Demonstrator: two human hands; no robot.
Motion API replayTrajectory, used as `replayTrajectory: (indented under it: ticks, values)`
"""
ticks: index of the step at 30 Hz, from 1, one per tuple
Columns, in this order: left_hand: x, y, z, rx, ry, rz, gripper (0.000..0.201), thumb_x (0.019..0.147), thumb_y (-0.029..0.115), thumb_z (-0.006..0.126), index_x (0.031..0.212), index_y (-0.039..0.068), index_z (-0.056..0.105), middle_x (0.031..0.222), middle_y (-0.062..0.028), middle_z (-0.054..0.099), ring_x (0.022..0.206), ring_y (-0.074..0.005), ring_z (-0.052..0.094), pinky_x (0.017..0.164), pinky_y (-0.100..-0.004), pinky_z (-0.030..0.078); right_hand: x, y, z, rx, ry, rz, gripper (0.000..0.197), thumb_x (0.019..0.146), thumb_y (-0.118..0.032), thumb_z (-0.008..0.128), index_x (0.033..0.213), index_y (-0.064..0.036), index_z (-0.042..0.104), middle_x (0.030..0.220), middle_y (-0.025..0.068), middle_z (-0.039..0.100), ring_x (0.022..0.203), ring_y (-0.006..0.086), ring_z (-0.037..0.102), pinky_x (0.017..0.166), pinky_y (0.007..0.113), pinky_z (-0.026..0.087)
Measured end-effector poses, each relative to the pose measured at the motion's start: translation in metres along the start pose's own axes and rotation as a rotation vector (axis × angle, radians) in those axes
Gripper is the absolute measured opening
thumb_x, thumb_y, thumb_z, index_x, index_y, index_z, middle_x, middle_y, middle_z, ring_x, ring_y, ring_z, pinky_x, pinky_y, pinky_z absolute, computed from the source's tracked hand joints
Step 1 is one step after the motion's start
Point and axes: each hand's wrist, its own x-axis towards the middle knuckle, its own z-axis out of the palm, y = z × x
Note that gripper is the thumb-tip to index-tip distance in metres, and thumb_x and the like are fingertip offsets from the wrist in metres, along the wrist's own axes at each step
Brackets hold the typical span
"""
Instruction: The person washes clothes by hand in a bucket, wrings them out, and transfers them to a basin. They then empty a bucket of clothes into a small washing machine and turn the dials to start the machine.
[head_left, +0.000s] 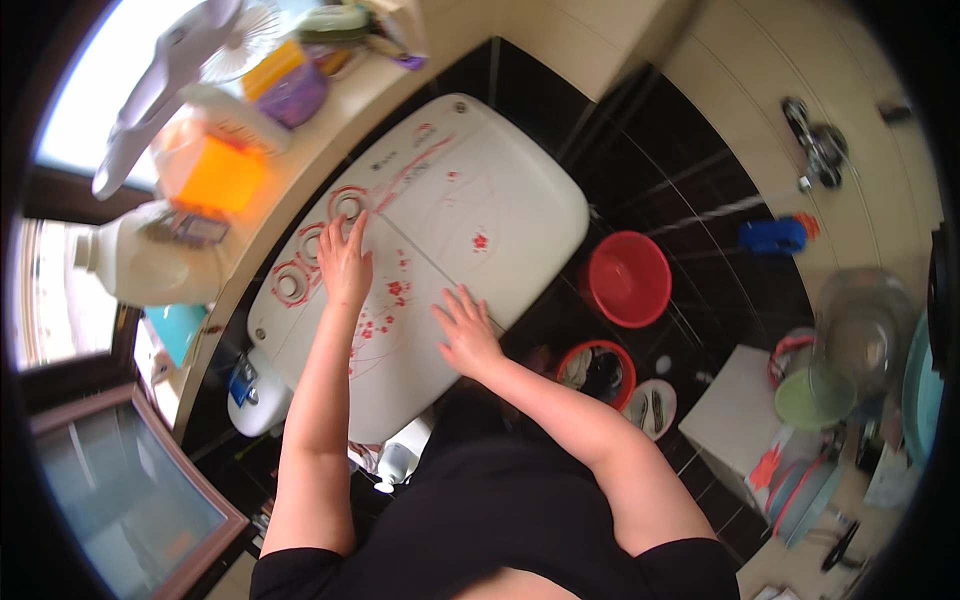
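Note:
A white twin-tub washing machine [540, 190] with red flower prints stands in front of me, its lids down. Along its back panel is a row of round knobs outlined in red. My left hand [345, 268] reaches over to them, fingers apart. Its fingertips are at the upper knob [348, 203], beside the middle knob [310, 247]; whether they touch is unclear. The lower knob [290, 286] is uncovered. My right hand [468, 335] lies with spread fingers on the lid near the front edge, holding nothing.
A sill [300, 165] behind the machine carries a white jug [150, 262], an orange-labelled bottle [215, 165] and a fan [175, 70]. Right of the machine are a red bucket [630, 280], a red-rimmed basin [620, 368] and a wall tap [822, 150]. An open window [130, 490] is at lower left.

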Motion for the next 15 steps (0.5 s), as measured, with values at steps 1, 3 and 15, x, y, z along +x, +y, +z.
replayTrajectory:
  ticks: [1,3,15]
  values:
    - [-0.002,0.022,-0.007,-0.087,-0.022,0.049,0.066,0.066,0.004,0.071,0.126,0.019,0.049,0.126,-0.0112,0.043,0.116,-0.0318,0.041,0.097,-0.0443,0.037,-0.005,0.004,0.0,0.075,0.083,0.01,0.054,0.076,-0.018,0.065,0.126,-0.0063,0.047,0.137,0.0188,0.034,0.132,0.0372,0.025,0.103,0.054,0.029]
    - [-0.006,0.062,0.0,-0.221,-0.048,0.148,0.064,0.066,0.004,0.07,0.125,0.019,0.05,0.125,-0.0117,0.044,0.115,-0.032,0.042,0.096,-0.0431,0.038,-0.018,0.013,-0.006,0.193,0.142,0.047,0.052,0.076,-0.016,0.064,0.124,-0.0063,0.048,0.135,0.0182,0.036,0.127,0.0366,0.032,0.101,0.048,0.033]
    - [-0.079,0.297,0.042,-0.684,-0.423,0.58,0.056,0.069,0.006,0.068,0.122,0.011,0.052,0.12,-0.0135,0.047,0.111,-0.0333,0.044,0.092,-0.0418,0.041,-0.177,0.108,-0.038,0.315,0.44,0.583,0.048,0.076,-0.009,0.062,0.122,-0.0072,0.049,0.127,0.0177,0.044,0.116,0.0348,0.045,0.096,0.04,0.041]
